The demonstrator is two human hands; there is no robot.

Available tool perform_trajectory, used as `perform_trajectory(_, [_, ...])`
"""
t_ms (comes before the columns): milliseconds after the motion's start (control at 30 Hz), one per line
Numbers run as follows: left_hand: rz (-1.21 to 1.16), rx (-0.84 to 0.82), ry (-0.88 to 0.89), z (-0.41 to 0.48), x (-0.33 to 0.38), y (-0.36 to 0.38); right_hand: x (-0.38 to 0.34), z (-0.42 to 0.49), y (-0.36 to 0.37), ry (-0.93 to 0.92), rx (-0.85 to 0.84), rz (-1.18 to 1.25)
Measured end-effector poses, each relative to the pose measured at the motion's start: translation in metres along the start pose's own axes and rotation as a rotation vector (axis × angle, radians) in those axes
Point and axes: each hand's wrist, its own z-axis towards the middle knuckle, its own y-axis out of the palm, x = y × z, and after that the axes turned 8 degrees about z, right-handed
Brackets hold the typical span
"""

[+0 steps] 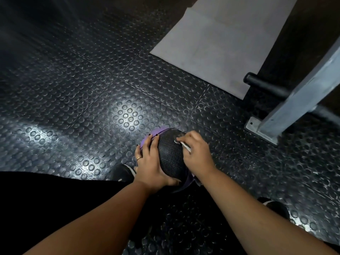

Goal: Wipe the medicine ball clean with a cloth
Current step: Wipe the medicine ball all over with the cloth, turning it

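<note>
A black and purple medicine ball (170,153) sits low in front of me, between my feet on the studded floor. My left hand (150,163) lies flat against its left side, fingers spread over the purple panel and thumb under the near side. My right hand (196,153) presses a small white cloth (184,145) against the ball's upper right side. Only a thin edge of the cloth shows under the curled fingers. The ball's right and lower parts are hidden by my hands.
Black studded rubber flooring (92,92) covers the area. A grey mat (217,41) lies at the far right. A grey metal rack post with a bolted base plate (263,129) and a black peg (265,85) stands to the right. My shoes (122,173) flank the ball.
</note>
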Motion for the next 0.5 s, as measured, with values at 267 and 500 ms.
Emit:
perform_trajectory(267, [0.022, -0.021, -0.018, -0.008, 0.0, 0.004, 0.034, 0.063, 0.007, 0.369, -0.041, -0.078])
perform_trajectory(500, [-0.012, -0.071, -0.051, 0.008, -0.004, -0.004, 0.002, 0.013, 0.006, 0.163, 0.071, -0.028])
